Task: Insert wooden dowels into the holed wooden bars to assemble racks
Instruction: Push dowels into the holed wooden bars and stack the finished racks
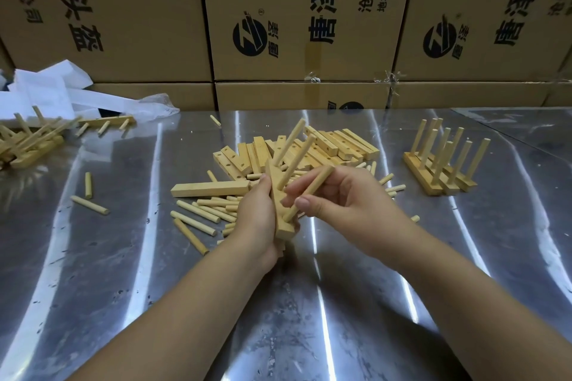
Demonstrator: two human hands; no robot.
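Observation:
My left hand [257, 216] grips a holed wooden bar [283, 227], held on end above the metal table [123, 272]. Two dowels [289, 142] stand out of the bar, slanting up and to the right. My right hand [340, 198] pinches a third dowel [312, 189] whose lower tip meets the bar near its bottom end. Loose dowels [198, 213] lie to the left of my hands. A pile of holed bars [328, 145] sits just behind them.
Finished racks [442, 164] stand upright at the right. More assembled racks [34, 139] lie at the far left beside white wrapping [52, 90]. Cardboard boxes [294, 25] wall off the back of the table. Stray dowels [89, 204] lie at the left.

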